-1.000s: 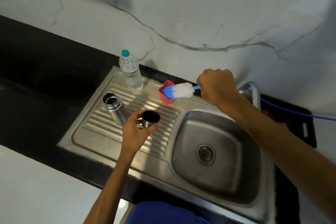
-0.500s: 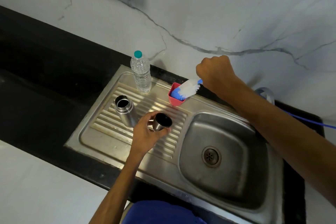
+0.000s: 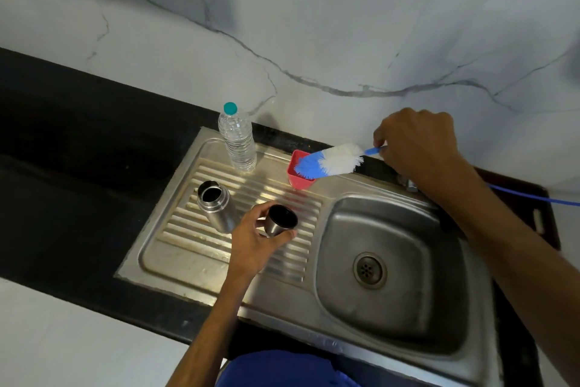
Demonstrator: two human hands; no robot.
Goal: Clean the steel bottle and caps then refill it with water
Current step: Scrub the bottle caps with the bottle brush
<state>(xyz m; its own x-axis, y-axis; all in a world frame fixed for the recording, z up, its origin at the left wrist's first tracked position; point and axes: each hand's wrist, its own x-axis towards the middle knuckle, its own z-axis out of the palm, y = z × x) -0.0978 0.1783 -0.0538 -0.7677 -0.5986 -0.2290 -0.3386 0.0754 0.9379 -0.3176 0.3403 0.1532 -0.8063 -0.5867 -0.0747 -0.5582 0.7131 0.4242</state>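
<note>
A person is standing over a steel sink (image 3: pixel 392 339) set in a dark table (image 3: pixel 78 167), seen from above. The left hand (image 3: pixel 254 242) is holding a small steel cap (image 3: pixel 280 221) just above the ribbed drainboard (image 3: pixel 219 248), its fingers (image 3: pixel 290 234) curling round the cap's side, the dark open mouth tilting up and to the right. The right hand (image 3: pixel 417 141) is gripping the blue handle of a brush (image 3: pixel 329 163), fingers wrapping tightly round it. The brush's blue-and-white bristle head is dipping into a small pink cup (image 3: pixel 298 181) at the back edge of the sink; whether the cup holds soap cannot be told.

The step in hand seems to be wetting the brush before scrubbing the cap. To do it well, the bristles should be turning inside the pink cup until coated, then travelling down and left to the cap, which should be staying steady with its mouth facing the brush.

The bottle (image 3: pixel 216 204) is standing open on the drainboard, just left of the left hand and apparently not touching it, well apart from the right hand. The cap is sitting inside the left hand's fingers, near the pink cup but apart from the brush. A clear plastic water bottle (image 3: pixel 237 141) with a teal lid is standing behind.
</note>
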